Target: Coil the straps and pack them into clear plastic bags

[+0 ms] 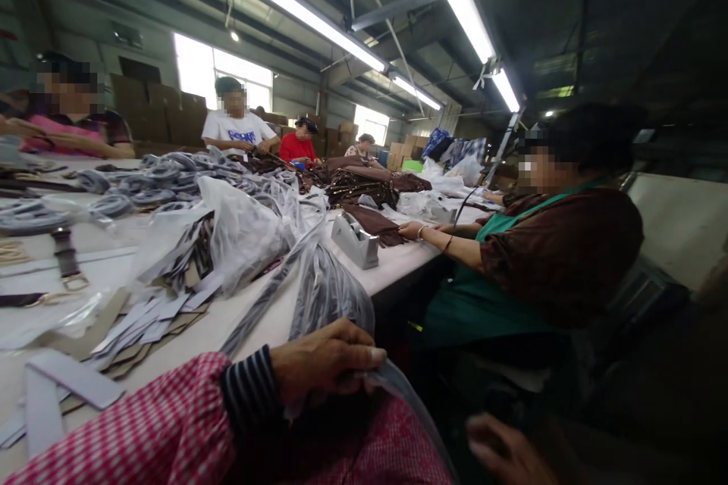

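My left hand (324, 364) has its grip clamped on the bag (330, 292) of strips at the desk (398, 261) edge. Right hand (506, 451) low, blurred, grip can't tell. Bag half off desk, not emptied.

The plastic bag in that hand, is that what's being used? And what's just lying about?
In use:
left hand gripping the plastic bag
right hand, low, blurred

Lying about:
tape dispenser
card strips
belts
table
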The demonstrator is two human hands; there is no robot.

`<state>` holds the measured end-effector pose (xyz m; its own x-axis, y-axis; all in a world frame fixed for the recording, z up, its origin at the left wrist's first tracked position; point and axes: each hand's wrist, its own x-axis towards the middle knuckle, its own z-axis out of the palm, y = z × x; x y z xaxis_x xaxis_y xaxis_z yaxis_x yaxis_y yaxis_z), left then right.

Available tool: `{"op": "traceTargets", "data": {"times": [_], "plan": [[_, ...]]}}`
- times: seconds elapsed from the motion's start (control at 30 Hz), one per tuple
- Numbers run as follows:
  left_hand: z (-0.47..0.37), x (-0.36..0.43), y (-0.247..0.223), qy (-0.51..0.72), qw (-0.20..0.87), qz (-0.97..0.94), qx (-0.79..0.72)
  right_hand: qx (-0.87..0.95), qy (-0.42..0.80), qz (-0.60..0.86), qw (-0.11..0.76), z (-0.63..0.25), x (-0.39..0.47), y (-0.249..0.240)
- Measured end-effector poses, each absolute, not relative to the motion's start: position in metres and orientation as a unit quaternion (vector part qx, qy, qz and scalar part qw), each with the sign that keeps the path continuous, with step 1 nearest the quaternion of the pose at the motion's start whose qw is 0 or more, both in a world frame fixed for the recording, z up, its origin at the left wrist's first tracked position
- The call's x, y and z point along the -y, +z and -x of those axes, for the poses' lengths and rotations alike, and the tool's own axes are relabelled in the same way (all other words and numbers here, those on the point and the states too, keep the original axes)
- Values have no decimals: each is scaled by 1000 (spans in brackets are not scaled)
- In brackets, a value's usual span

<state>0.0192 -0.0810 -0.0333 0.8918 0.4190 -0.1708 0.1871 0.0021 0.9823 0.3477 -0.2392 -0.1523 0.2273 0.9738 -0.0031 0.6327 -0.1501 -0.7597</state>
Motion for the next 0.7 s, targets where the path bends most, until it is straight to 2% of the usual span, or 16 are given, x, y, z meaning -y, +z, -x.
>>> {"op": "traceTargets", "data": {"times": [0.17,0.3,0.43,0.57,0.7], "plan": [[-29,70,-14,50,663,-728,-170,658,469,467,360,-272,181,-83],[-5,51,5,19,566,-802,-187,565,629,419,331,-251,158,-72],[15,40,23,8,425,-880,-214,553,621,458,313,-254,163,-83],[15,36,34,10,403,-891,-210,554,592,462,360,-247,161,-80],[-2,35,47,31,373,-904,-204,568,543,461,412,-238,152,-52]]}}
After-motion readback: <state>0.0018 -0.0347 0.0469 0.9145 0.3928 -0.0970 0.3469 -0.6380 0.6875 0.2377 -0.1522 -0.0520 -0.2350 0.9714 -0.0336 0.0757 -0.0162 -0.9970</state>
